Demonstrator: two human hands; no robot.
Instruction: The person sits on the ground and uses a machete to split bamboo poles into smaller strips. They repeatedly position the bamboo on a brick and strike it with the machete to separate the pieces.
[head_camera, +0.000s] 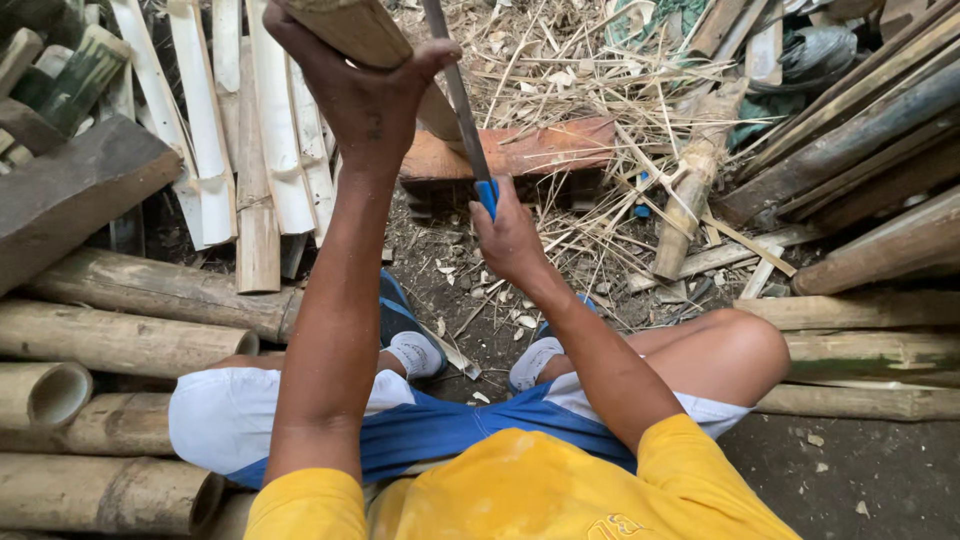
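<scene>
Nearest the camera, whole bamboo poles (110, 340) lie on the ground at the left, beside the seated person's knees. Just beyond, the right hand (510, 235) is closed around the blue handle of a long blade (462, 100), while farther up the left hand (365, 90) grips a bamboo piece (345, 25), the blade rising just right of it. To work well, I judge the left thumb should stay off the blade's line; split white slats (250, 120) lie far left.
</scene>
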